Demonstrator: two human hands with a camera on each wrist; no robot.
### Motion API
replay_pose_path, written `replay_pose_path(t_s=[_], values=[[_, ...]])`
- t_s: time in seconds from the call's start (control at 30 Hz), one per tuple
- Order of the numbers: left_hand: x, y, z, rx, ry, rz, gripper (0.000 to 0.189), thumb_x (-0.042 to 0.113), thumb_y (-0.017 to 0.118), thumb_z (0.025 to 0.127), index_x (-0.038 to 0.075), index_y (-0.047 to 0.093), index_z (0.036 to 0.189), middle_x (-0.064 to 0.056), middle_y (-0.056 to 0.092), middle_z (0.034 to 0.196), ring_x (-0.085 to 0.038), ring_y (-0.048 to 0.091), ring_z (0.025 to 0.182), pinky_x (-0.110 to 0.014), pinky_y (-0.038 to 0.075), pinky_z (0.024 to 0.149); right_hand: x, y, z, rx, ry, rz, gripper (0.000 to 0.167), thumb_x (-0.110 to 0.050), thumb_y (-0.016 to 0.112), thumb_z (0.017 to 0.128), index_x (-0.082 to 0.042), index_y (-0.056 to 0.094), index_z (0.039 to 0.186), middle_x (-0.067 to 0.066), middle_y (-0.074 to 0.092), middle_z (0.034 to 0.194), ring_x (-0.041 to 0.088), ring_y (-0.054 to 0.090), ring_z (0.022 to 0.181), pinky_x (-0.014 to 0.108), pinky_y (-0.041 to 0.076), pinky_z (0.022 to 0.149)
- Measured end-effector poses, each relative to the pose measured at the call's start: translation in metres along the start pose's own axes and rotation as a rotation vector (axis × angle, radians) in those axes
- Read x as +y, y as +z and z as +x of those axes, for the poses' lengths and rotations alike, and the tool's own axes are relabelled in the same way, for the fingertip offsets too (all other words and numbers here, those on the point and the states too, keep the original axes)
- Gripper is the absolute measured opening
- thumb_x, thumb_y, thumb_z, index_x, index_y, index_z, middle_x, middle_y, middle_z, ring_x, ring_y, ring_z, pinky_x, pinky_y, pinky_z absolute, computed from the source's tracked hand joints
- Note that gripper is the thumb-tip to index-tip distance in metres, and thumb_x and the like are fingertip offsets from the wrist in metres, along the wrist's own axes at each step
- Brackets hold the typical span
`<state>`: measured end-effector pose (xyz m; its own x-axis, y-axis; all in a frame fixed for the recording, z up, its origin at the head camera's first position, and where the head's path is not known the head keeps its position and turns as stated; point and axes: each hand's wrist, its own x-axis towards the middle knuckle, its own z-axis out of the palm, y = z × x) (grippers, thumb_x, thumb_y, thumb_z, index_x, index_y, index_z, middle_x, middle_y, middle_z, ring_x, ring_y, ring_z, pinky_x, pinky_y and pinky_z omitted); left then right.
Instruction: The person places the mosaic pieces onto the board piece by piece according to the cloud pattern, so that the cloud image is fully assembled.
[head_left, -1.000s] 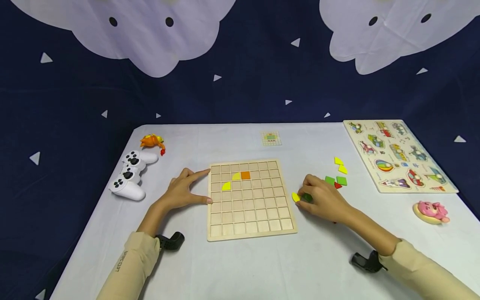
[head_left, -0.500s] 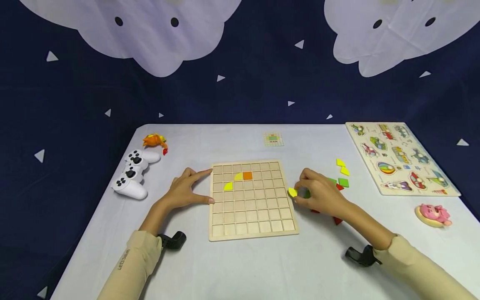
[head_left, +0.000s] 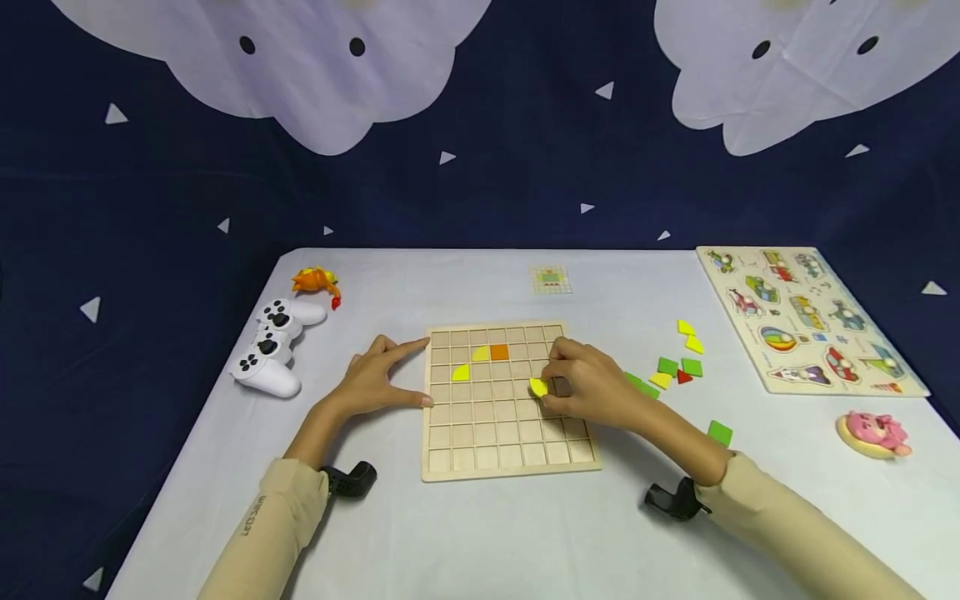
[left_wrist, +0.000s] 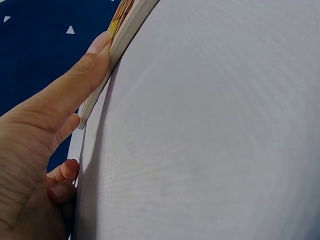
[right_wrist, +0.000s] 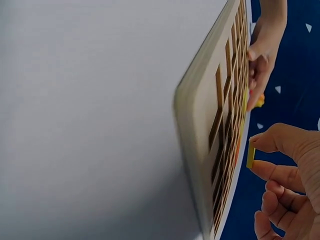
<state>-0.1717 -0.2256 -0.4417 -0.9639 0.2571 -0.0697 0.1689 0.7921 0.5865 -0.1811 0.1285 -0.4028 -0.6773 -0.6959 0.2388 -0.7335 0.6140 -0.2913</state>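
A wooden grid board [head_left: 437,460] lies on the white table. Set in its cells are an orange square [head_left: 498,352] and two yellow quarter-circle pieces, one beside the square and one lower left [head_left: 461,373]. My left hand [head_left: 378,377] rests at the board's left edge, thumb and index finger spread apart and touching the rim. Over the board's right part, my right hand [head_left: 592,385] pinches another yellow quarter-circle piece [right_wrist: 251,154] between thumb and index finger. The right wrist view shows it held above the board, the other fingers loosely curled.
Loose green [head_left: 720,432], yellow and red [head_left: 684,377] pieces lie right of the board. A small pattern card [head_left: 551,280] is behind it. A white game controller [head_left: 273,350] and an orange toy [head_left: 315,280] lie left; a picture puzzle [head_left: 806,321] and pink toy [head_left: 873,433] lie right.
My right hand has moved left from the loose pieces to over the board, carrying the yellow quarter-circle piece. My left hand stays at the board's edge.
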Motion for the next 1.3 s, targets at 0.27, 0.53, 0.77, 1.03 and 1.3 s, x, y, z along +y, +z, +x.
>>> replay_pose_path(t_s=[0.27,0.53,0.77,1.03,1.3], values=[[-0.002,0.001,0.001,-0.003,0.002,0.0,0.096,0.057,0.085,0.067,0.03,0.045,0.15,-0.006,0.045,0.108,-0.02,0.042,0.098,-0.042,0.029,0.085,-0.017,0.009,0.019,-0.027,-0.05,-0.008,0.019,-0.022,0.08,0.076,-0.009,0.077,0.09,-0.001,0.052,0.093,0.012,0.048,0.079,0.033,0.046,0.076],[-0.002,0.001,0.002,-0.004,-0.001,-0.002,0.097,0.056,0.086,0.067,0.03,0.044,0.15,-0.006,0.045,0.107,-0.02,0.042,0.096,-0.041,0.028,0.085,-0.033,0.019,0.034,-0.076,-0.085,-0.025,0.021,-0.026,0.079,0.078,-0.01,0.078,0.091,-0.003,0.049,0.088,0.01,0.043,0.073,0.027,0.04,0.072],[-0.001,-0.001,-0.001,0.003,-0.008,-0.009,0.096,0.056,0.086,0.067,0.03,0.045,0.15,-0.005,0.044,0.105,-0.02,0.041,0.095,-0.041,0.028,0.084,-0.044,0.025,0.049,-0.087,-0.118,-0.046,0.021,-0.027,0.078,0.079,-0.011,0.079,0.091,-0.003,0.05,0.087,0.009,0.043,0.072,0.027,0.04,0.07],[-0.002,-0.001,-0.001,-0.004,0.001,-0.003,0.095,0.057,0.085,0.068,0.031,0.045,0.15,-0.005,0.043,0.105,-0.02,0.041,0.095,-0.04,0.027,0.083,-0.051,0.034,0.063,-0.109,-0.144,-0.067,0.018,-0.025,0.076,0.081,-0.01,0.079,0.091,-0.001,0.055,0.091,0.011,0.047,0.075,0.031,0.046,0.076],[-0.001,-0.001,0.0,-0.016,-0.006,-0.004,0.096,0.058,0.085,0.068,0.032,0.044,0.15,-0.006,0.044,0.107,-0.02,0.041,0.095,-0.04,0.028,0.083,-0.056,0.046,0.069,-0.102,-0.152,-0.024,0.013,-0.017,0.076,0.085,-0.005,0.074,0.09,0.002,0.055,0.09,0.014,0.046,0.081,0.027,0.044,0.076]])
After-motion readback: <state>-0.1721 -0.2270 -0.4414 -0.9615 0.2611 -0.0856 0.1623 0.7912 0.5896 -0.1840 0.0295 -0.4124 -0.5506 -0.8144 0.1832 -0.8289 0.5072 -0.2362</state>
